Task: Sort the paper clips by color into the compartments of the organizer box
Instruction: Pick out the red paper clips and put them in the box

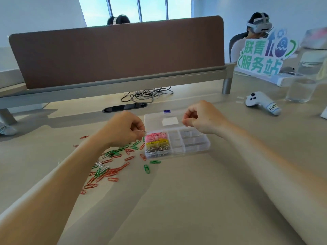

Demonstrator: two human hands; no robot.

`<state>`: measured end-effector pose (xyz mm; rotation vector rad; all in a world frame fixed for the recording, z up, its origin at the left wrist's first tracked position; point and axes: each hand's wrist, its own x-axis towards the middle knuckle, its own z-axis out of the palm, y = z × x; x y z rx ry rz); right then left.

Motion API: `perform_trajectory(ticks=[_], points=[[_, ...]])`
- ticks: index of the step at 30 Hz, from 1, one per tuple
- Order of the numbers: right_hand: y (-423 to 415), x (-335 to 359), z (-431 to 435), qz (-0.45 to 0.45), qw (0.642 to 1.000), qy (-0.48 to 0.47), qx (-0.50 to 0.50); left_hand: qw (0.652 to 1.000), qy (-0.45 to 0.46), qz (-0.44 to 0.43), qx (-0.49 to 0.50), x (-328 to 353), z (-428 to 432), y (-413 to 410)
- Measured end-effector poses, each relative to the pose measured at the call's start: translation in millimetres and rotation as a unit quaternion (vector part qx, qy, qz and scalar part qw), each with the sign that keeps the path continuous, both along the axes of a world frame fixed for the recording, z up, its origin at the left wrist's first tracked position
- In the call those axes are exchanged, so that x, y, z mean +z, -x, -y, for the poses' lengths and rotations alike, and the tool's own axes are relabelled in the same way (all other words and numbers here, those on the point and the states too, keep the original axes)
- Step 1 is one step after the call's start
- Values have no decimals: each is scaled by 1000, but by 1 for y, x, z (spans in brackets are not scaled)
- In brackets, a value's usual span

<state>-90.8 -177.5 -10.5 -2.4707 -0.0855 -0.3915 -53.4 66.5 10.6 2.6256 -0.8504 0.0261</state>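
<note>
While left hand (123, 129) pinches a clip (143, 132) at box (194, 145) edge, right hand (201, 119) is curled over lid (154, 121); grasp unclear; loose clips (109, 172) on surface (194, 191).

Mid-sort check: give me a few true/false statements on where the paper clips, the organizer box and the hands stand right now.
1. The clear plastic organizer box has its lid open. True.
2. Its left column holds pink paper clips, yellow paper clips and silver paper clips. True.
3. The loose red and green paper clips lie to the right of the box. False: they lie to its left on the beige table.
4. The left hand rests flat and empty. False: it pinches a small pale paper clip beside the pink compartment.
5. The right-hand compartments are full of green clips. False: they look empty.
</note>
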Motion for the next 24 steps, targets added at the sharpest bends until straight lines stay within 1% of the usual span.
perform_trajectory(ticks=[2, 5, 11, 16, 20, 24], points=[[0, -8, 13, 21, 999, -33, -29, 999, 35, 23, -12, 1, 25, -1], [3, -14, 22, 37, 997, -60, -39, 996, 60, 52, -35, -4, 67, -5], [5, -26, 30, 28, 998, -46, -33, 995, 34, 76, -53, -21, 119, -18], [4, -30, 33, 15, 999, -36, -34, 997, 20, 53, -46, -22, 120, -23], [6, -30, 31, 15, 998, -44, -31, 996, 27, 63, -51, -24, 117, -23], [5, -30, 29, 40, 998, -47, -33, 994, 52, 77, -50, -23, 107, -20]])
